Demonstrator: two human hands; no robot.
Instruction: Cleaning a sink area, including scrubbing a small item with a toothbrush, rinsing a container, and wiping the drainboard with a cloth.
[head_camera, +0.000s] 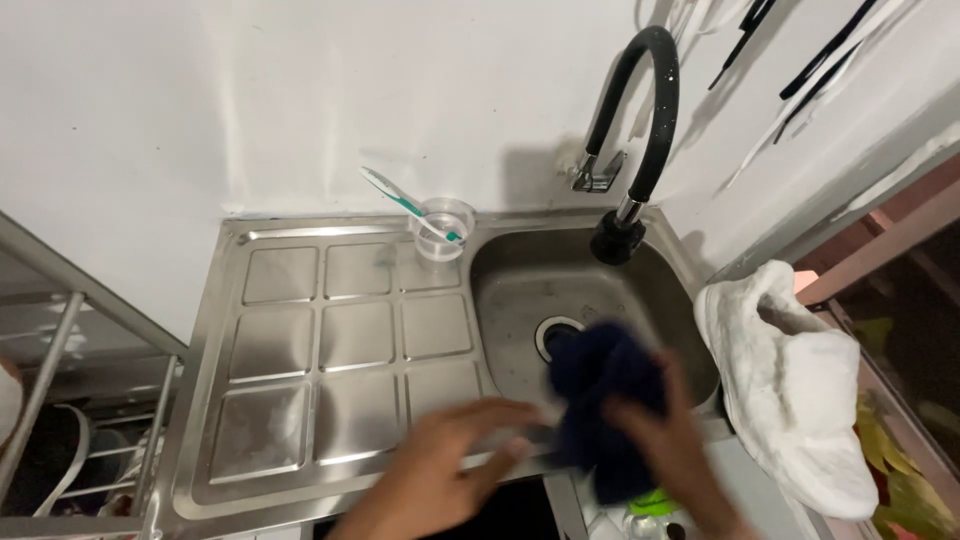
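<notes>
A dark navy cloth (605, 400) is bunched over the front of the steel sink basin (520, 285), near the drain (553, 332). My right hand (680, 450) grips it from below and the right. My left hand (450, 465) is blurred, its fingers spread over the front edge of the drainboard, the fingertips close to the cloth. A black flexible tap (650, 110) curves down over the basin's back right corner.
A clear plastic cup (441, 228) with a green and white toothbrush (395, 196) stands at the back of the ribbed steel drainboard (320, 350). A white towel (800, 380) hangs over the sink's right edge. A metal rack (70, 400) stands at the left.
</notes>
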